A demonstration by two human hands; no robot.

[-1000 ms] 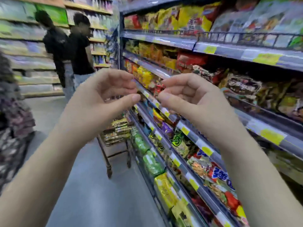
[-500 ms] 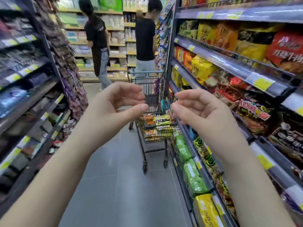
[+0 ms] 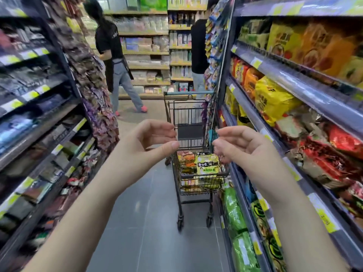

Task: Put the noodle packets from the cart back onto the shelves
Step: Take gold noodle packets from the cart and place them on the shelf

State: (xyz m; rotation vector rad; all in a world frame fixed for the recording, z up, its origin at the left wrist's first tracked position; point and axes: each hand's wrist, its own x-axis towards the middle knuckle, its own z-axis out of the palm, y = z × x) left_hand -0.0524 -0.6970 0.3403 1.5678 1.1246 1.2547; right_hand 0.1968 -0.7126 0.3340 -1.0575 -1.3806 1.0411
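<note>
A black wire cart (image 3: 193, 201) stands in the aisle ahead, close to the right-hand shelves (image 3: 279, 75). Its basket holds several noodle packets (image 3: 207, 163), yellow-green ones on top and orange ones beside them. My left hand (image 3: 141, 148) and my right hand (image 3: 241, 146) are raised in front of me, short of the cart, fingers loosely curled, both holding nothing. The right-hand shelves carry yellow, orange, red and green noodle packs on every level.
Dark shelves (image 3: 35, 118) with snack packets line the left side of the aisle. Two people in black tops (image 3: 112, 48) (image 3: 198, 46) stand at the far end by a cross shelf. Grey floor (image 3: 141, 222) runs between me and the cart.
The view has swung left from the right-hand shelves to look down the aisle, bringing the cart to the centre and nearer. Both hands stay raised and have spread a little apart.
</note>
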